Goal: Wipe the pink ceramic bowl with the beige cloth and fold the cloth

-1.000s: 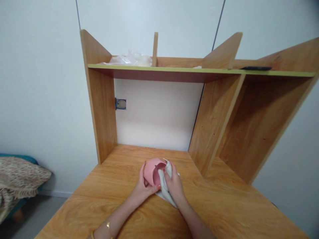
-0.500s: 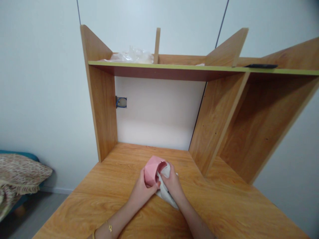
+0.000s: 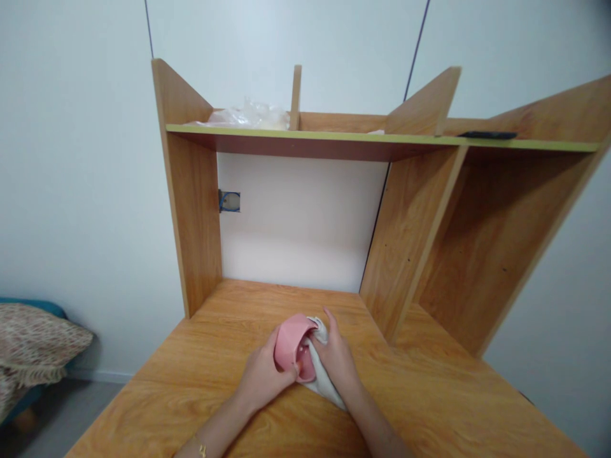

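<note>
A pink hollow container (image 3: 290,338), faceted like a small pot or cup, is tilted above the desk with its opening toward the right. My left hand (image 3: 265,374) is closed around its left side, the thumb at the rim. In my right hand (image 3: 337,357) is a whitish cloth (image 3: 324,383), pressed to the rim and partly inside the opening. One finger of that hand sticks out upward, while its thumb and other fingertips are hidden by the cloth and the container. The cloth's loose end hangs down below my right hand.
The wooden desk (image 3: 229,426) carries a hutch with upright panels (image 3: 415,235) and a green-edged shelf (image 3: 334,135). On the shelf lie a clear plastic bag (image 3: 248,116) and a dark flat object (image 3: 487,135). A wall socket box (image 3: 231,201) is exposed; a patterned cushion (image 3: 41,337) lies at left.
The pink container has turned, showing more of its inside. My right hand has shifted slightly down and right with the cloth, and one finger is now raised. The whole view has moved slightly.
</note>
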`<state>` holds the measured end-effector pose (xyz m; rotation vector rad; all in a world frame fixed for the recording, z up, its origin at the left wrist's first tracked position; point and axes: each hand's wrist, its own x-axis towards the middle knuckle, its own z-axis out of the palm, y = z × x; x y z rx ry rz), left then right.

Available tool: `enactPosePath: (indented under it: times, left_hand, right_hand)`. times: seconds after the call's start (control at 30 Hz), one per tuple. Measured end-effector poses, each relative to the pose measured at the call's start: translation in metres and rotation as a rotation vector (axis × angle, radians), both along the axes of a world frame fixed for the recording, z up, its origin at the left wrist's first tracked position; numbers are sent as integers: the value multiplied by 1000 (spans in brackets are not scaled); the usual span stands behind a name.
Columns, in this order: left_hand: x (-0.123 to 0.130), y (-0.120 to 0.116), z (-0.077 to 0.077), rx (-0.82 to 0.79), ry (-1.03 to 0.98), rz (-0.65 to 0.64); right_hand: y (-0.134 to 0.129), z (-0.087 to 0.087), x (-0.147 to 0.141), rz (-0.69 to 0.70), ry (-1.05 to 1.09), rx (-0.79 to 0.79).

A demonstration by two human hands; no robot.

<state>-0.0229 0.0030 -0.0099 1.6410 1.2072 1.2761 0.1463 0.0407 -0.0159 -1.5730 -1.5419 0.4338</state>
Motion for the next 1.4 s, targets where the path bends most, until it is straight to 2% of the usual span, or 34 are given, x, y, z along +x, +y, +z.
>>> enactPosePath:
  times: [0.1,0.27,0.37,0.47,0.63,0.73,0.93,1.07,1.17,1.3,1.4]
  left_hand:
    - [-1,-1,0,74,136,47]
    - [-2,-1,-2,93,135,44]
    - [-3,1,-4,88,147,39]
    - [-2,4,-7,77,54,-18]
    - [7,9,-12,57,-213,-188]
    - [14,7,-14,29,-277,-244]
    - [19,-6,-14,148,-76,-112]
    - [15,-6,-12,166,-38,-17]
    - [15,0,-13,138,-130,6]
    - [18,10,-19,20,-327,-11]
    - [18,12,-22,21,-345,-12]
  right_hand:
    - [-1,1,4,65,-15,2]
    - [0,0,6,196,44,41]
    - [0,-1,4,200,102,67]
    - [1,-2,2,134,169,80]
    - [4,-4,1,53,262,118]
    - [7,-6,0,41,336,157]
    - [10,-12,-11,109,492,157]
    - [10,-15,-16,155,531,137]
    - [9,-15,-15,213,572,77]
    - [7,-16,-16,375,667,-36]
    - [10,-19,-15,384,654,-81]
